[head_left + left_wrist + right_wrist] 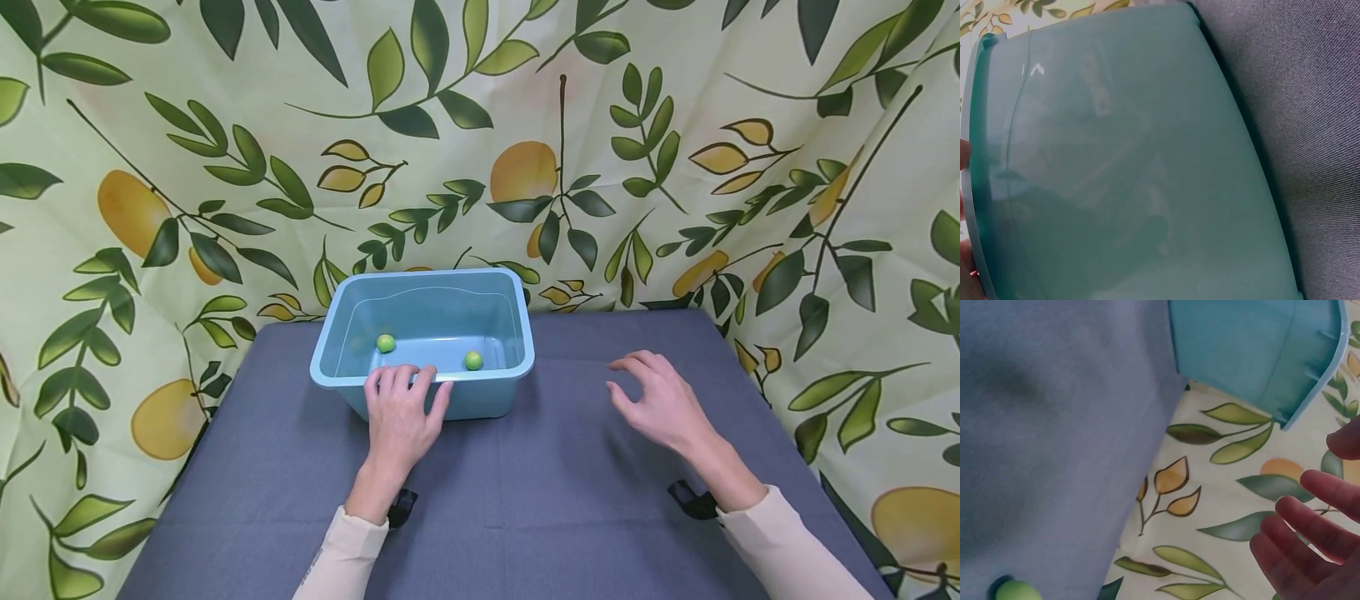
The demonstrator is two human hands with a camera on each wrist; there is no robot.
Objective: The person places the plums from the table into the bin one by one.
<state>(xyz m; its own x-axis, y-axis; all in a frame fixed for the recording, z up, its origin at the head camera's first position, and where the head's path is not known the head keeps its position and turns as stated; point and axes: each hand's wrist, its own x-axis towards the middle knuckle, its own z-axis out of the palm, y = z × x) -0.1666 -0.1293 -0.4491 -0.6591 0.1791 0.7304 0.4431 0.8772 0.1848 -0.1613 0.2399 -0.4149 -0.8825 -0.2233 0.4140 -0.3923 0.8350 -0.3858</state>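
Observation:
A light blue plastic bin stands on the cloth-covered table. Inside it lie two small green balls, one at the left and one at the right. My left hand rests its fingertips on the near rim, thumb spread to the right; in the left wrist view its fingertips show beside the rim. To the bin's right, my right hand hovers over the table, fingers loosely bent, holding nothing. Another green ball sits on the cloth in the right wrist view; the head view does not show it.
Dark grey-blue cloth covers the table. Leaf-and-fruit patterned fabric hangs behind the bin and along both sides. Each wrist wears a black strap, seen at the left and the right.

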